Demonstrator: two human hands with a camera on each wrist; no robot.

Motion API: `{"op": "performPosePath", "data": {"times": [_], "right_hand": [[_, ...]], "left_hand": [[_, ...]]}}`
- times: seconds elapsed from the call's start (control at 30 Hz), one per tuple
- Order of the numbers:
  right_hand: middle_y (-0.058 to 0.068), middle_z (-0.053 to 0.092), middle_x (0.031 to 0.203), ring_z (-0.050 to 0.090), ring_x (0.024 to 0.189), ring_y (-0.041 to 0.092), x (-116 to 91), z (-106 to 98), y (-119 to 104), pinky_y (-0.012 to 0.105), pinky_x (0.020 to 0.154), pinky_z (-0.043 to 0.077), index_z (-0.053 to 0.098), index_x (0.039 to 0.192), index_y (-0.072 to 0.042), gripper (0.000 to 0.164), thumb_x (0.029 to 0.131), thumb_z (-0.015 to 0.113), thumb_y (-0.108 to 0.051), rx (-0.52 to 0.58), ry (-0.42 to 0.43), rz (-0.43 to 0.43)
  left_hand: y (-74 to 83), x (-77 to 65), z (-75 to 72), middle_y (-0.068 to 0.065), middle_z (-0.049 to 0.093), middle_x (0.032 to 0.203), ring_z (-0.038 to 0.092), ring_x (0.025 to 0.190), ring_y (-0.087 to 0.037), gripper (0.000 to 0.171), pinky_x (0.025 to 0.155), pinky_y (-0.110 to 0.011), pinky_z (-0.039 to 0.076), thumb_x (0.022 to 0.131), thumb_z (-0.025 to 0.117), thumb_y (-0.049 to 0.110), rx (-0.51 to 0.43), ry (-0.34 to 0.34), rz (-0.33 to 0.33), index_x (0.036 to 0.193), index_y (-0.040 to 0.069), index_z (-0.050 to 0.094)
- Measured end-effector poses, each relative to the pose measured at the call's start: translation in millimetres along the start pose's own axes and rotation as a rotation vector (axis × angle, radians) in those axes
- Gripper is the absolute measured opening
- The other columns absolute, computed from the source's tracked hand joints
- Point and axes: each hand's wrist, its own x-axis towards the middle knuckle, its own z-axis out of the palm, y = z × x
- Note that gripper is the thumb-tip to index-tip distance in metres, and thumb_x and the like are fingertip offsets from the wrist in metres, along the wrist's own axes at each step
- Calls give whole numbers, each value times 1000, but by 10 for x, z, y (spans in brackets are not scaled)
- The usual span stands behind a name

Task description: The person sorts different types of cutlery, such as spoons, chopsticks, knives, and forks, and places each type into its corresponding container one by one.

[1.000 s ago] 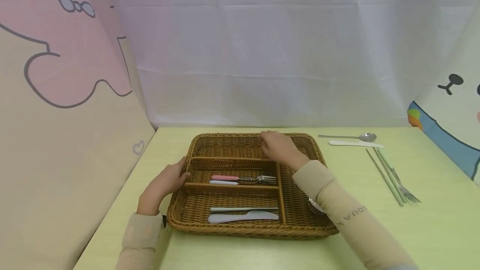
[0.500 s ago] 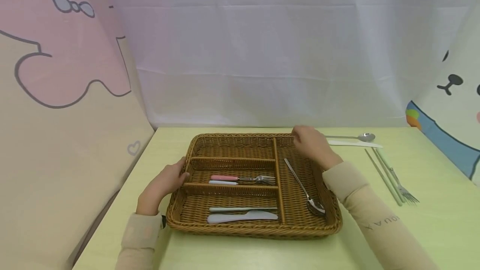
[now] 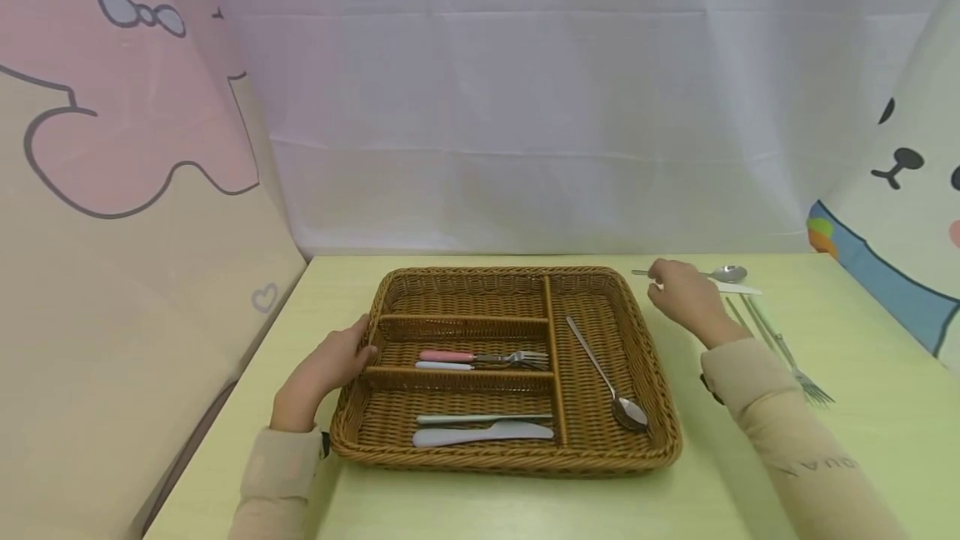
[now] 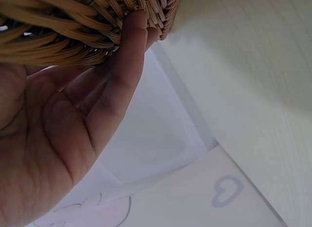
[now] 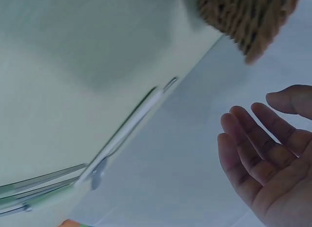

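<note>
Our left hand (image 3: pixel 326 369) gripped the basket (image 3: pixel 495 463); our right hand (image 3: pixel 686 298) hung relaxed above the yellow table (image 3: pixel 450 511), near the pale cloth (image 3: pixel 480 123).

— From the head?
— Looks forward and down, farthest off, across the whole basket (image 3: pixel 502 463) to the backdrop (image 3: pixel 480 107).
— From the wrists?
— Left: close, past the left hand (image 4: pixel 73 129). Right: canted, past the right hand (image 5: pixel 282 183) toward spoon (image 5: pixel 97 173) and knife (image 5: pixel 126 124).
— Sharing what with the head?
— In both, basket; left, printed heart (image 4: pixel 227 191); right, spoon and knife.
</note>
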Motion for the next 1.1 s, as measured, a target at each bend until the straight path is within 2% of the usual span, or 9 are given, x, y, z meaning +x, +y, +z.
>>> {"op": "performPosePath", "data": {"times": [0.13, 0.3, 0.47, 0.57, 0.63, 0.7, 0.73, 0.9, 1.1], "right_hand": [[35, 59, 101, 58, 80, 42, -84, 12, 211, 54, 59, 51, 55, 105, 14, 29, 84, 48, -4, -18, -15, 26], [39, 56, 100, 53, 63, 31, -168, -5, 434, 47, 51, 49, 52, 105, 19, 32, 82, 49, -2, -20, -54, 71], [40, 53, 105, 57, 71, 39, -256, -47, 611, 55, 55, 50, 49, 109, 19, 35, 81, 50, -3, -17, -119, 160], [33, 57, 83, 53, 62, 33, -306, -62, 690, 48, 50, 47, 53, 91, 15, 21, 79, 50, -2, -18, -139, 203], [22, 52, 69, 46, 57, 26, -337, -67, 736, 40, 46, 42, 51, 79, 9, 11, 77, 49, -1, -23, -149, 228], [12, 45, 62, 40, 54, 21, -364, -69, 781, 35, 45, 37, 47, 69, 2, 9, 77, 48, -1, -28, -166, 255], [11, 44, 61, 40, 54, 21, -378, -72, 804, 35, 45, 38, 46, 67, 0, 10, 77, 48, -1, -32, -179, 264], [16, 47, 63, 43, 56, 24, -434, -76, 894, 38, 47, 42, 47, 69, 3, 7, 76, 47, -1, -41, -224, 307], [16, 47, 62, 44, 55, 26, -510, -78, 930, 38, 46, 40, 46, 72, 5, 11, 80, 40, 0, -23, -234, 330]], "left_hand": [[1, 0, 1, 1, 38, 48, 30, 40, -10, 59, 59, -36, 42, 95, 46, 10, -1, -5, -6, 139, -13, 15], [-2, 6, 3, 1, 39, 50, 30, 41, -10, 59, 63, -38, 43, 95, 46, 10, 8, -3, -10, 139, -13, 14], [5, 3, 2, -1, 42, 51, 32, 41, -11, 59, 61, -38, 43, 94, 47, 9, 20, 5, -2, 139, -14, 15], [11, 1, 1, -2, 43, 51, 33, 41, -11, 59, 59, -38, 43, 94, 47, 9, 26, 11, 3, 138, -14, 16], [12, 0, 2, -2, 42, 51, 33, 41, -11, 59, 60, -38, 43, 94, 47, 9, 25, 10, 1, 139, -14, 16], [10, 3, 3, -1, 41, 50, 32, 41, -11, 59, 60, -37, 43, 94, 47, 10, 22, 8, -4, 139, -14, 16], [8, 3, 4, 0, 41, 50, 32, 40, -10, 60, 60, -37, 43, 94, 47, 10, 20, 6, -7, 139, -14, 16], [4, 9, 6, 1, 40, 48, 32, 39, -10, 60, 57, -36, 43, 94, 47, 10, 18, 2, -11, 139, -13, 15], [4, 8, 2, 1, 39, 48, 32, 39, -10, 60, 58, -36, 43, 94, 47, 10, 24, 7, -4, 139, -14, 16]]}}
